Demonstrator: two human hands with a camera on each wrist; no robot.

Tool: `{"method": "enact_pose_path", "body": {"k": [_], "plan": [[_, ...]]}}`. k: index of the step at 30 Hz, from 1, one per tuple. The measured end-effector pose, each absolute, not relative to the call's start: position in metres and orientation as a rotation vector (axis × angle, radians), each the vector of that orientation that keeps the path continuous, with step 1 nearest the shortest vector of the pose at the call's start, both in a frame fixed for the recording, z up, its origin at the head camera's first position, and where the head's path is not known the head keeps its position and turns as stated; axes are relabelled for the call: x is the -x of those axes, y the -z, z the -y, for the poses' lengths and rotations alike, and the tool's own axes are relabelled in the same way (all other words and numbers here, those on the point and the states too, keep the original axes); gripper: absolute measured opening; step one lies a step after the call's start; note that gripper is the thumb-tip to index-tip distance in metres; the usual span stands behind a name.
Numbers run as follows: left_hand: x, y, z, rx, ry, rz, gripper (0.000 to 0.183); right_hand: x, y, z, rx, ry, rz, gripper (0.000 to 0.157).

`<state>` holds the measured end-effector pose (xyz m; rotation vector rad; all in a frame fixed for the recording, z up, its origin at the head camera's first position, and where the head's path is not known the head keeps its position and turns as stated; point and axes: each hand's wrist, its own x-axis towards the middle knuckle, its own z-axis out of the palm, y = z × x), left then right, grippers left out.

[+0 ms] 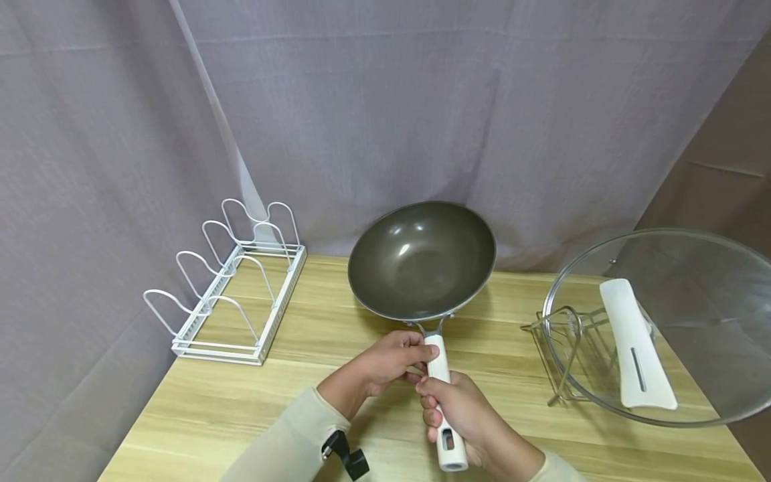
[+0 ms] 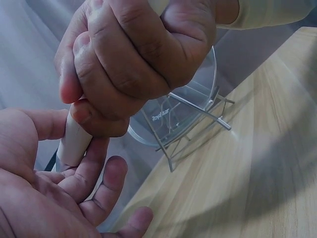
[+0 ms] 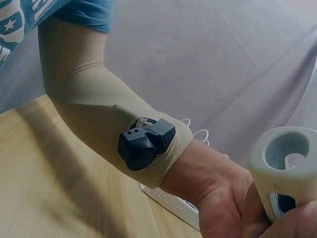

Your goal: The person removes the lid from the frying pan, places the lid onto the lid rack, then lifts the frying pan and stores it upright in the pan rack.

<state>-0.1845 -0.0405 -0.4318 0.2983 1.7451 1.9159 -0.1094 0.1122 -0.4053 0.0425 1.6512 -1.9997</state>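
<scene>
A deep wok (image 1: pixel 421 261) with a dark inside and a white handle (image 1: pixel 440 365) is held tilted, its bowl toward the back curtain. My right hand (image 1: pixel 460 405) grips the handle around its middle, fingers curled round it. Farther up, close to the bowl, my left hand (image 1: pixel 391 361) pinches the handle with its thumb on top. The left wrist view has the left hand's thumb and index finger about the handle (image 2: pixel 75 141), its other fingers loosely spread, just below the right fist (image 2: pixel 129 54). In the right wrist view the handle's hollow end (image 3: pixel 282 158) shows close up.
At the left stands a white wire rack (image 1: pixel 280 301) with several loops. A large glass lid (image 1: pixel 711 321) with a white grip (image 1: pixel 638 348) leans in a metal wire stand (image 1: pixel 563 381) on the right. Grey curtains (image 1: pixel 361 100) hang behind the wooden table (image 1: pixel 313 321).
</scene>
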Motion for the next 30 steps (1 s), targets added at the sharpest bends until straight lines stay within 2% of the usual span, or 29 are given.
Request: {"method": "enact_pose_path", "body": {"k": [23, 27, 30], "plan": [[0.1870, 0.4340, 0.0408, -0.334, -1.905, -1.709, 0.020, 0.1090, 0.4024, -0.1103, -0.045, 1.939, -1.790, 0.021], [0.1868, 0.4341, 0.0406, -0.347, -1.919, -1.699, 0.019, 0.1084, 0.4016, -0.1100, -0.041, 1.948, -1.795, 0.031], [0.1864, 0.4339, 0.0402, -0.350, -1.931, -1.692, 0.018, 0.1081, 0.4010, -0.1100, -0.035, 1.943, -1.806, 0.029]]}}
